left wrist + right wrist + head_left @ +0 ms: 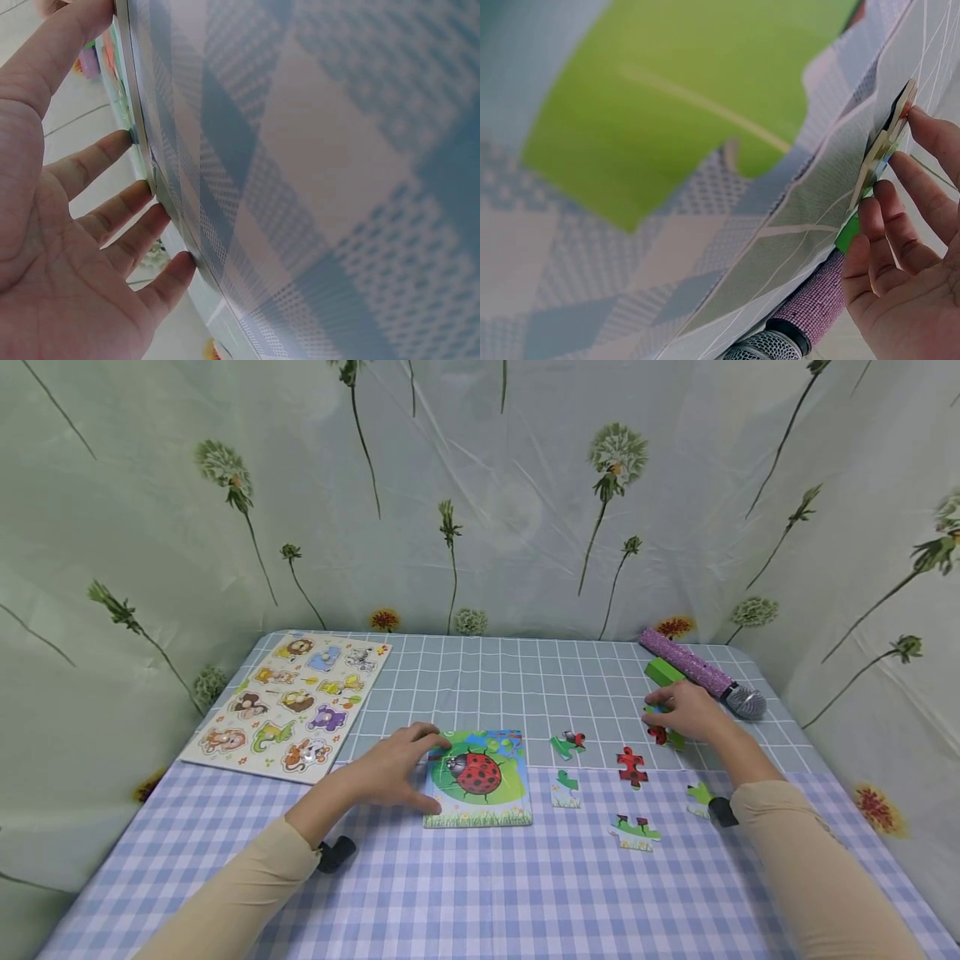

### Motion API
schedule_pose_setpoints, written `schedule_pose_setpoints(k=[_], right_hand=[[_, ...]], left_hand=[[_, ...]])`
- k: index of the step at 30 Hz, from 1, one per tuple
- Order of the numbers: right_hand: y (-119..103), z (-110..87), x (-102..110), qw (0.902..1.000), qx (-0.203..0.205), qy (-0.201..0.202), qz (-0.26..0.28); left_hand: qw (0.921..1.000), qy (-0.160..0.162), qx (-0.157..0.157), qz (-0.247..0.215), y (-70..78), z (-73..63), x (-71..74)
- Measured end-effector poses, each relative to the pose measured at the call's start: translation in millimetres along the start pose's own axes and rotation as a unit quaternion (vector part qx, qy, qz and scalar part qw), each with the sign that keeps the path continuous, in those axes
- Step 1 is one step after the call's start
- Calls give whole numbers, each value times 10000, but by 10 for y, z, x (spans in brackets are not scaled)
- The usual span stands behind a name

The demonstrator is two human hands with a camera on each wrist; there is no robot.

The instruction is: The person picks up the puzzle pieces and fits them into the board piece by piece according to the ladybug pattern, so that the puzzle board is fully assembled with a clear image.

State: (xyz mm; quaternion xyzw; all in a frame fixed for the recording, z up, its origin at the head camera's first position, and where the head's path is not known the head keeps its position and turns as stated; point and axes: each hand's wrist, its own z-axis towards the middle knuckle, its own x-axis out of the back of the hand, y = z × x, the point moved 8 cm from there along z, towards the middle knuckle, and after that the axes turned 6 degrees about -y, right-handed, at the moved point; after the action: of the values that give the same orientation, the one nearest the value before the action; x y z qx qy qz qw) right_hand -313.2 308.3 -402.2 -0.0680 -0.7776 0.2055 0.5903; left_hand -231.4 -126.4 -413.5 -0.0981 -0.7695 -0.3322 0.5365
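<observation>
A square board with a ladybug picture [477, 777] lies in front of me. My left hand [393, 768] spans its left side, fingers spread, with thumb and fingertips at its edge; the left wrist view shows the left palm [67, 285]. At the right, my right hand [686, 710] pinches a puzzle piece [870, 169] between thumb and fingers, partly hidden by them. A red piece [657, 735] sits right beside it. Between the hands lie a green and red piece [568, 743], a pale green one [566, 789], a red one [632, 767] and a wide one [634, 833].
An animal peg puzzle [288, 706] lies at the back left. A glittery purple microphone [701, 672] and a green block [663, 672] are at the back right. Beside my right wrist lies another green piece [699, 797]. A flowered curtain [495, 510] borders the table.
</observation>
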Motion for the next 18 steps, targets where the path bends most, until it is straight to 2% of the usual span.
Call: schedule_pose_setpoints(k=[11,18], right_hand=[[18,6,11,10000,43,60,25],[24,14,13,10000,-28,-60,15]], left_hand=[[10000,3,10,4,4,-6,4],[10000,12,-14,26,-1,2,3]])
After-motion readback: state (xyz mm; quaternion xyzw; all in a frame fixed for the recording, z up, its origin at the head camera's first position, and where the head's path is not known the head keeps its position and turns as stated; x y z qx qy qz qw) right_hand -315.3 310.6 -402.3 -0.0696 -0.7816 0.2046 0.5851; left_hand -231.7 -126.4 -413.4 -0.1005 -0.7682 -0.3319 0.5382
